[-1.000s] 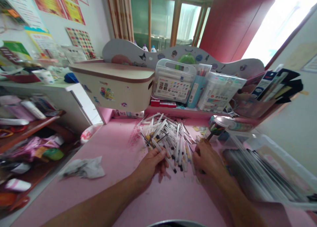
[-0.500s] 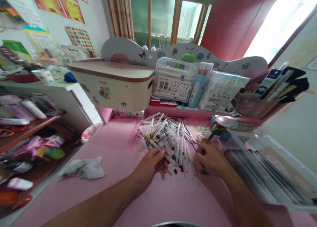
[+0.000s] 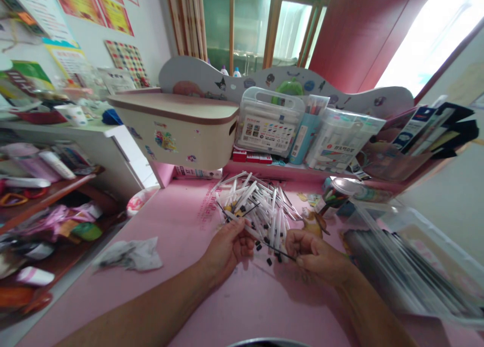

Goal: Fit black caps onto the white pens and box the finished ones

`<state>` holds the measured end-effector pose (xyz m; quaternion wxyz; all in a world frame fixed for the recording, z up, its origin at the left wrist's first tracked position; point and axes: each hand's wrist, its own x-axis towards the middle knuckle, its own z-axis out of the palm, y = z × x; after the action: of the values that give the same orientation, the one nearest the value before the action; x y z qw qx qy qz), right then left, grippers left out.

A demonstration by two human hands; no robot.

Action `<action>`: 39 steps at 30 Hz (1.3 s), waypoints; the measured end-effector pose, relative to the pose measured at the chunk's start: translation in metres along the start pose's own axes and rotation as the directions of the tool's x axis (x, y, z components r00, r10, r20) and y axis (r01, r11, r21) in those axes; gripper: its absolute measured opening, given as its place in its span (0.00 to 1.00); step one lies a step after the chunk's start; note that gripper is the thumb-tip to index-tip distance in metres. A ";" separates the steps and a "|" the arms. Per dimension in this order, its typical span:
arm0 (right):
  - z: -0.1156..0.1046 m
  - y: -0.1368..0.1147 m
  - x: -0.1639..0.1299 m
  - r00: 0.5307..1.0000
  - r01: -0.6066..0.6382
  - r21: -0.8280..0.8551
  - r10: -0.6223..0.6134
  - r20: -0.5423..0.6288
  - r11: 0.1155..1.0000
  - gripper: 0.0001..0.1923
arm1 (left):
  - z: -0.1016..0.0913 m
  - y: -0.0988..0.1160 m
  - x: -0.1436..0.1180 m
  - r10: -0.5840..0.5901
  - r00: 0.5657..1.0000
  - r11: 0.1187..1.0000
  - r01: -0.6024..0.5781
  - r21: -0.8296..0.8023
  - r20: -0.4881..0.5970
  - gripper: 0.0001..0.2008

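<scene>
My left hand (image 3: 229,243) is closed on a slim white pen tube (image 3: 251,231), pinched between thumb and fingers and slanting down to the right. My right hand (image 3: 317,256) pinches a thin black rod (image 3: 280,250) that looks like a pen refill. The rod's far end meets the lower end of the tube; whether it sits inside, I cannot tell. Just beyond both hands lies a loose pile of white pen tubes (image 3: 278,206), with dark thin rods among them. Small black caps (image 3: 269,262) are scattered at the near edge of the pile.
A clear plastic bin (image 3: 423,221) of long dark sticks stands at right. A crumpled tissue (image 3: 132,253) lies on the pink desk (image 3: 181,306) at left. Behind are a lidded beige box (image 3: 177,140), clear marker cases (image 3: 268,125) and a jar of pens (image 3: 338,193).
My right hand has come away from the pile's right side, nearer and toward the left hand, and the black rod now shows between the two hands. The left hand still grips the tube.
</scene>
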<state>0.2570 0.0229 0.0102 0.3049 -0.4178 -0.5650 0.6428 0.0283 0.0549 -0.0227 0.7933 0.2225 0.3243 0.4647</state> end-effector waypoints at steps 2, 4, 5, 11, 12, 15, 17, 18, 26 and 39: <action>-0.001 0.000 0.000 1.000 -0.003 0.006 0.003 0.012 1.000 0.10 | -0.001 0.000 0.001 0.007 1.000 1.000 -0.007 -0.010 0.000 0.10; -0.002 -0.001 0.000 1.000 -0.004 0.011 0.004 0.023 1.000 0.11 | -0.001 0.000 0.001 0.007 1.000 1.000 -0.007 -0.016 0.000 0.10; -0.002 -0.002 0.000 1.000 -0.006 0.014 0.006 0.027 1.000 0.11 | -0.001 0.000 0.001 0.008 1.000 1.000 -0.008 -0.018 -0.001 0.10; -0.001 0.002 0.001 1.000 0.003 0.034 -0.002 -0.006 0.999 0.10 | 0.002 0.000 -0.001 0.013 1.000 1.000 -0.013 0.010 0.010 0.11; -0.001 0.003 0.001 1.000 0.009 0.033 -0.009 -0.010 0.999 0.10 | 0.002 0.000 -0.002 0.008 1.000 1.000 -0.009 0.027 0.019 0.12; -0.001 0.007 0.000 1.000 0.010 0.019 -0.010 0.009 1.000 0.10 | 0.003 0.000 -0.003 0.002 0.999 0.997 -0.005 0.071 0.041 0.12; -0.001 0.007 0.000 1.000 -0.006 0.014 0.006 0.025 1.000 0.09 | 0.003 0.001 -0.004 0.002 0.999 0.996 -0.006 0.088 0.046 0.12; 0.000 0.007 0.000 0.999 -0.018 0.013 0.018 0.038 1.000 0.09 | 0.003 0.002 -0.004 0.001 0.999 0.996 -0.005 0.094 0.048 0.12; 0.003 0.006 -0.001 0.993 -0.117 0.118 0.112 0.043 0.986 0.11 | 0.000 0.004 -0.002 0.008 0.998 0.995 -0.014 0.099 0.061 0.13; 0.022 0.009 0.009 1.000 -0.003 0.293 0.005 -0.009 0.956 0.21 | -0.002 -0.003 -0.007 -0.236 0.948 0.966 0.252 -0.052 0.212 0.07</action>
<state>0.2338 0.0187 -0.0005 0.3648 -0.3723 -0.4613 0.7180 0.0260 0.0479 -0.0240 0.8819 0.1960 0.2479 0.3499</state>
